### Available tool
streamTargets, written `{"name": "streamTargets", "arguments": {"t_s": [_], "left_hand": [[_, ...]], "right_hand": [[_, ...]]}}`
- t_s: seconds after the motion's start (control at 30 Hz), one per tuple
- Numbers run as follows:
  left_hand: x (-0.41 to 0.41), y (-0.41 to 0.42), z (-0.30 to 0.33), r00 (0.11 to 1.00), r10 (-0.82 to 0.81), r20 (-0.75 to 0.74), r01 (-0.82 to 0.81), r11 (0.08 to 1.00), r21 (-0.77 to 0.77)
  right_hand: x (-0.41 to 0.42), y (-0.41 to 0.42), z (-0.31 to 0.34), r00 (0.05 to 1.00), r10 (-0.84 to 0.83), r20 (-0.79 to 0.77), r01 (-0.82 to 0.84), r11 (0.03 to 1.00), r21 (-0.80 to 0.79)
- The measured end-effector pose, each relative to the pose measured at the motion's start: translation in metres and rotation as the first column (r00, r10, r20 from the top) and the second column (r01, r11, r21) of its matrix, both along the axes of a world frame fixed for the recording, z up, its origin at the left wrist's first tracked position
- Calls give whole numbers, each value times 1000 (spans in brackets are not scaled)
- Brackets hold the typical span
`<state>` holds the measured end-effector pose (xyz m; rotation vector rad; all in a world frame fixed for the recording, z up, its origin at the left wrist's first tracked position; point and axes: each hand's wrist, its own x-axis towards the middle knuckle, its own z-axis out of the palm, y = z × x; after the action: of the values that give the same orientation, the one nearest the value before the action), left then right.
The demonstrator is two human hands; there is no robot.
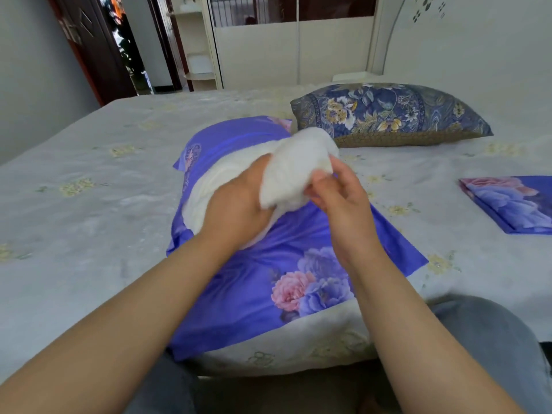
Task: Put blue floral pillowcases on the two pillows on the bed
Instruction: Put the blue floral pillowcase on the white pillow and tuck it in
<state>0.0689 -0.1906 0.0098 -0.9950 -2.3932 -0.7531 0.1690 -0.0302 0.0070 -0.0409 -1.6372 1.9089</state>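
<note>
I have both hands closed on the white pillow (286, 171) at frame centre: left hand (239, 204) gripping its bunched end, right hand (337, 192) pinching beside it. The blue floral pillowcase (268, 279) lies beneath, its long axis running toward the upper left, nearer my left hand.

A single head-worn wide-angle view looks forward and down across the bed (89, 180) — close over both forearms, with the headboard (466, 40) farther off.
</note>
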Motion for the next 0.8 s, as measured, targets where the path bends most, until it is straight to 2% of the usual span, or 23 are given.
{"name": "streamTargets", "arguments": {"t_s": [0.07,0.13,0.2,0.27,0.3,0.33,0.37,0.57,0.7,0.73,0.8], "left_hand": [[-21,-16,7,983,63,171,-86,988,131],[-29,-21,10,966,29,256,-84,974,209],[-35,-24,11,958,-19,287,-68,955,290],[-43,-30,14,947,-63,316,-53,937,345],[-47,-33,15,943,-80,324,-46,930,364],[-52,-37,16,942,-88,324,-44,924,379],[-56,-41,17,945,-86,316,-44,922,384],[-59,-46,22,930,-102,354,-40,927,372],[-57,-40,15,931,-1,364,-139,924,358],[-56,-36,14,930,23,368,-157,929,337],[-50,-24,12,929,73,362,-180,946,271]], "right_hand": [[-14,-1,-5,998,-27,-59,35,990,136],[-30,5,-23,984,-160,-80,178,903,391],[-50,15,-48,969,-234,-76,223,704,675],[-70,32,-75,974,-226,-29,116,384,916],[-79,39,-88,973,-231,4,49,224,973],[-87,44,-96,969,-245,37,-8,122,993],[-94,46,-99,962,-267,61,-43,72,996],[-134,63,-78,945,-326,31,-60,-80,995],[-135,87,-79,964,-267,-12,-36,-174,984],[-132,91,-81,968,-245,-49,8,-163,987],[-127,93,-79,969,-194,-153,139,-79,987]]}}
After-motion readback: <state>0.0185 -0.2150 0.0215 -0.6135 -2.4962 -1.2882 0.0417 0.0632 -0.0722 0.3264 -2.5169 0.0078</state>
